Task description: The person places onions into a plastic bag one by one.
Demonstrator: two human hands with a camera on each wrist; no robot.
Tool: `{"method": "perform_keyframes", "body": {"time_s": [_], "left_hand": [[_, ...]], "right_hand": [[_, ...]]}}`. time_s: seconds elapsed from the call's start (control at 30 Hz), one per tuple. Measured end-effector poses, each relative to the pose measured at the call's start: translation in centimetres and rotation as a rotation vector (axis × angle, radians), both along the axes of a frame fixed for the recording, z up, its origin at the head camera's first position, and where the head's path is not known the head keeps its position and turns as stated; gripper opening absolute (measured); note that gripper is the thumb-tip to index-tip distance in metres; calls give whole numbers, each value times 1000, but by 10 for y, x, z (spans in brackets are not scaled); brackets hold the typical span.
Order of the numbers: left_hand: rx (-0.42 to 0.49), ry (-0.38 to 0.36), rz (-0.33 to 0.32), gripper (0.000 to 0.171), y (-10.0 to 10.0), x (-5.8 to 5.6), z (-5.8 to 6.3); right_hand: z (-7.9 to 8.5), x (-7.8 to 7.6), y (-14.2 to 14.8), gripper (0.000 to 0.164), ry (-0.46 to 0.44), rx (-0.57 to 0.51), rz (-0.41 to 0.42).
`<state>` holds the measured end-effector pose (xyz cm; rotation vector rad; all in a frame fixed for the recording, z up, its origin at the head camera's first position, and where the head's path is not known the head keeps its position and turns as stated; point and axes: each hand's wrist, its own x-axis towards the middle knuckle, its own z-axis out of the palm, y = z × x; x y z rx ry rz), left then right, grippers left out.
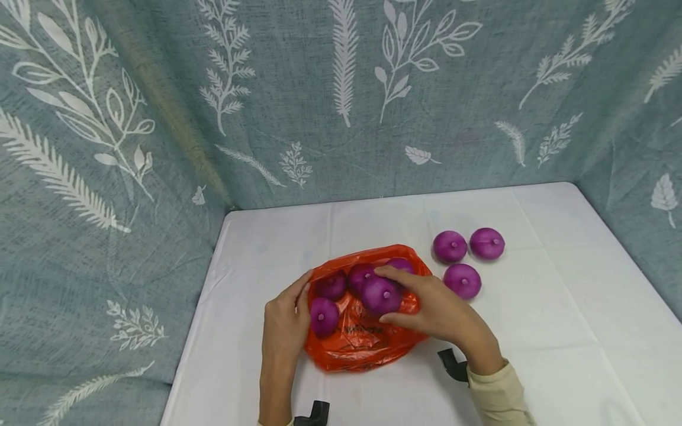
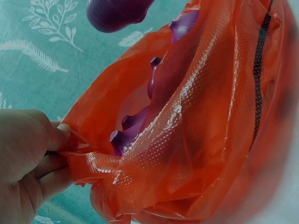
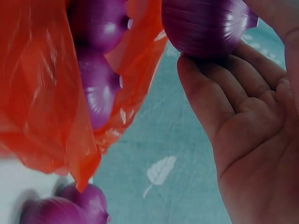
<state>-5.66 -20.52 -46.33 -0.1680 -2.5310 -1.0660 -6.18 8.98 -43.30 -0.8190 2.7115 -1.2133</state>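
Observation:
An orange-red plastic bag [image 1: 357,346] lies with its mouth wide on the table, several purple onions [image 1: 324,317] inside it. My left hand [image 1: 286,322] pinches the bag's left rim between thumb and fingers, as the left wrist view shows up close. Over the bag's mouth, my right hand [image 1: 439,305] holds one purple onion [image 1: 381,296] between thumb and fingers. That onion [image 3: 208,28] appears at the top of the right wrist view, just beside the bag's edge and apart from it. The bag hides part of the onions [image 2: 133,128] within.
Three more purple onions [image 1: 462,281] sit on the white table [image 1: 554,296] to the right of the bag. Teal curtains [image 1: 341,89] with white leaf prints hang behind the table and on both sides. Dark straps show near both wrists.

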Motion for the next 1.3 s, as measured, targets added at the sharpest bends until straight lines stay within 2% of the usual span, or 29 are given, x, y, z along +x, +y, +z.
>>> {"method": "perform_keyframes", "body": {"time_s": [0.43,1.13,1.3], "left_hand": [[-4,-9,7,34,0,1,-2],[7,3,5,34,-2,1,-3],[6,2,10,35,-2,1,-4]], "right_hand": [[-7,0,-18,79,16,38,39],[-17,-1,-38,78,-36,112,65],[-21,-3,-42,76,-21,132,80]]}}
